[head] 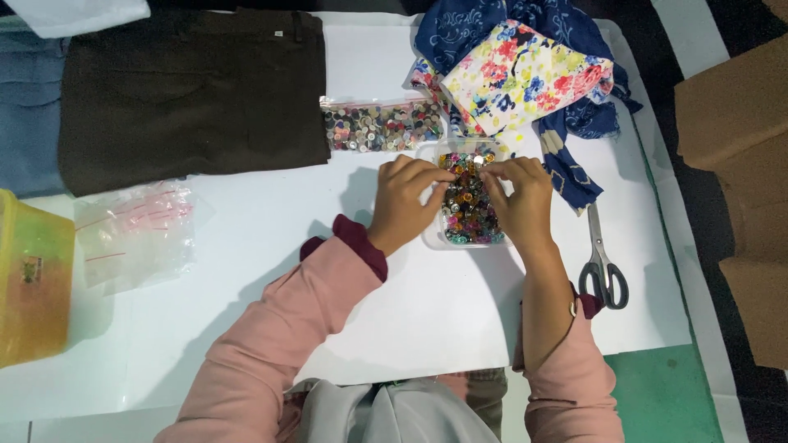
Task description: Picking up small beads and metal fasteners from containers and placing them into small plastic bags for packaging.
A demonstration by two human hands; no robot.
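You are bending both hands over a clear tub (432,238) of mixed coloured beads (468,215) on the white worktop (271,246). Your left hand (404,201) is curling its fingers (433,176) in at the tub's left rim, tips touching the beads. Your right hand (519,197) is doing the same from the right, fingers (492,174) pinching together over the bead pile. Both sets of fingers are clenching small, but you cannot tell whether a bead is actually gripped; too tiny to see. The fingertips of the two hands are sitting just apart, beads between them.

Just beyond your left fingers a clear bag of buttons (382,126) is lying flat. Beyond your right fingers a floral cloth (525,75) is piling on a blue patterned cloth (574,168). Scissors (603,261) are lying to the right of your right wrist, blades closed, handles toward you. Well to the left of your left fingers, empty zip bags (135,234) are lying near a yellow box (33,275); dark brown trousers (193,94) are folded beyond them.
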